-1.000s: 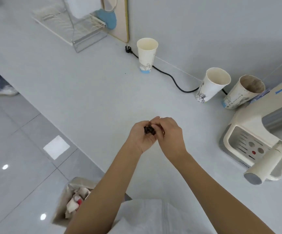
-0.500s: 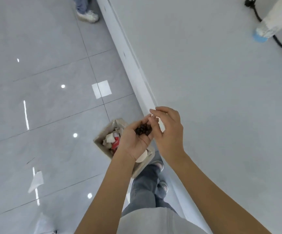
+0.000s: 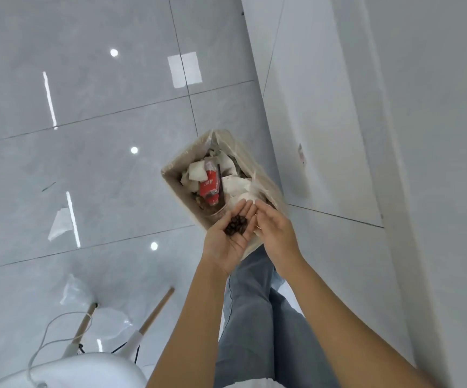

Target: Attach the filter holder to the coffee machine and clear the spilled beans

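While white writing is seen on the red wrapper (image 3: 209, 187) in the bin (image 3: 177, 189), it is too small to be read. No other label can be made out.

Beans (image 3: 235, 224) are carried in the cupped palm of the left hand (image 3: 228, 238), whose grip is spread wide, palm up, fingers reaching over the near rim of the bin. The right hand (image 3: 275, 232) is held just beside it, grip loosely opened and holding nothing, its fingertips close to those of the left. Neither the coffee machine nor the filter holder is shown.

Inside the bin, which is lined with a clear bag, crumpled white paper and a paper cup (image 3: 244, 198) are seen around the wrapper. The near corner of the bin is hidden by both hands. Jeans (image 3: 254, 317) are seen below the forearms. At lower left a white chair (image 3: 81, 371) with wooden legs is stood on the floor (image 3: 72, 163), with a thin white cable looped over it and clear plastic lying near its legs. A scrap of white paper (image 3: 58, 224) lies on the tiles, well apart from the bin.

On the right the bin is set close against a pale panel (image 3: 324, 135), above which the worktop (image 3: 436, 107) edge is seen. Open tiled floor is left to the left of the bin and beyond it.
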